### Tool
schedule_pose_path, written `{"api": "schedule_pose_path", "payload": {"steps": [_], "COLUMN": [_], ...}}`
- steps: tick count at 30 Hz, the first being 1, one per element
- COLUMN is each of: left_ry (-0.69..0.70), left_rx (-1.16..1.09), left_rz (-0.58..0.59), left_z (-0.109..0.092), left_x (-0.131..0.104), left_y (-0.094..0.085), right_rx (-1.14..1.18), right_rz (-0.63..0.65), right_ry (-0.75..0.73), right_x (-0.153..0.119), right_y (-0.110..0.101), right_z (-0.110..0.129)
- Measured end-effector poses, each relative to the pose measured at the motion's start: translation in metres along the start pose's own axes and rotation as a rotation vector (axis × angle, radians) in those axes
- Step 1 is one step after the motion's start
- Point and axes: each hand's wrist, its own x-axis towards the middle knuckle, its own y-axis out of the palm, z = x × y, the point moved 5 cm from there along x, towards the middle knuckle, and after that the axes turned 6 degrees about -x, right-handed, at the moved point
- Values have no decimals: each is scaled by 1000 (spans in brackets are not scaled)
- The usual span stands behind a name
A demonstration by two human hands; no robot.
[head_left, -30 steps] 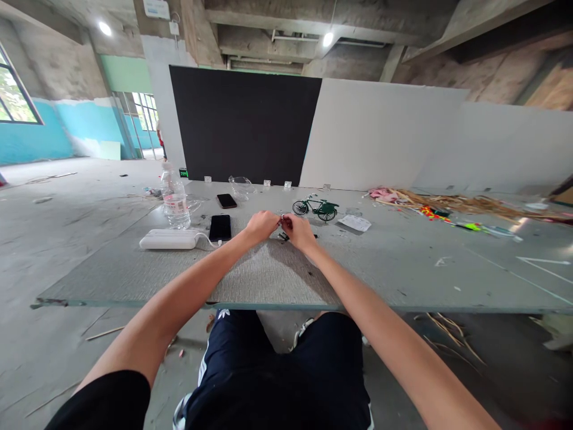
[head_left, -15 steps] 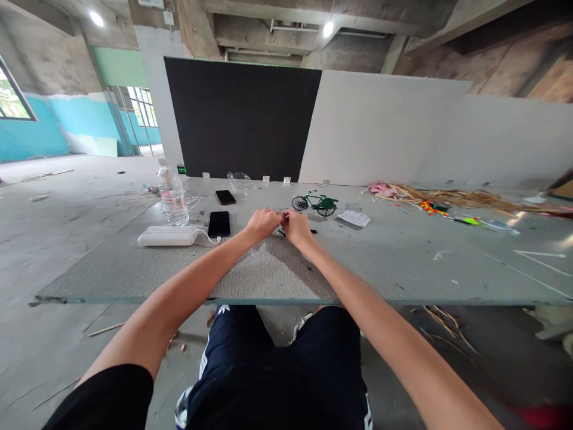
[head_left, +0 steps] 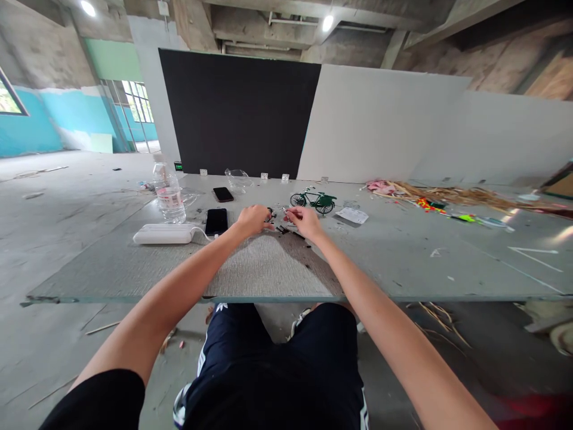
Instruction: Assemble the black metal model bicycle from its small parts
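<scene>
My left hand (head_left: 254, 220) is low over the grey table, fingers curved, beside a small dark part (head_left: 271, 212) at its fingertips; whether it grips that part is unclear. To its right, my right hand (head_left: 305, 221) pinches a small thin silvery piece (head_left: 287, 215). The hands are apart. Between and just below them lie small black parts (head_left: 283, 229) and a short black rod (head_left: 297, 233). Behind my right hand stands a green model bicycle (head_left: 312, 200), upright, with dark wheels. A white paper slip (head_left: 352, 215) lies to the right of the bicycle.
On the left of the table (head_left: 147, 272) are a clear bottle (head_left: 169, 194), a white power strip (head_left: 163, 234) and two phones (head_left: 216, 221). Crumpled clear plastic (head_left: 239, 179) lies behind. Brown strips (head_left: 465, 197) and colourful items (head_left: 430, 205) spread at the right.
My hands, together before, have moved apart, the left one leftward and the right one slightly rightward. The small black parts between them now show more. The whole view has shifted slightly.
</scene>
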Motion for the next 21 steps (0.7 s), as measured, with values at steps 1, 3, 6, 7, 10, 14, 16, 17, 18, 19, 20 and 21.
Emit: {"api": "schedule_pose_path", "payload": {"steps": [1,3,6,7,10,14,16,17,18,19,20,21], "left_ry": [27,67,1,-32,-90,-143,-179,-194,-207,-221,-233,-244], "left_rx": [-106,-367,-787,-895,-1101,-1253,-1305,-1324,-1340,-1352,-1363,-1374], "left_rz": [-16,-59,-139,-164,-166,-172,-207,-219,-228,-236,-241,-244], "left_z": [0,-2,-1,-1,-1,1,6,9,12,14,17,19], "left_x": [0,2,4,5,5,5,5,5,6,6,6,7], "left_y": [-2,-5,-1,2,12,13,11,10,9,9,9,9], "right_rx": [44,145,270,295,309,53,-206,-330,-437,-524,-596,-658], "right_rz": [10,9,-18,-27,-35,-63,-37,7,65,126,180,219], "right_ry": [9,33,60,67,93,35,-70,-123,-166,-195,-212,-219], "right_x": [0,0,-1,0,0,-1,-3,-5,-7,-8,-10,-11], "right_y": [3,9,14,15,15,5,3,4,8,12,17,21], "right_z": [1,3,7,8,9,13,20,22,24,25,25,26]}}
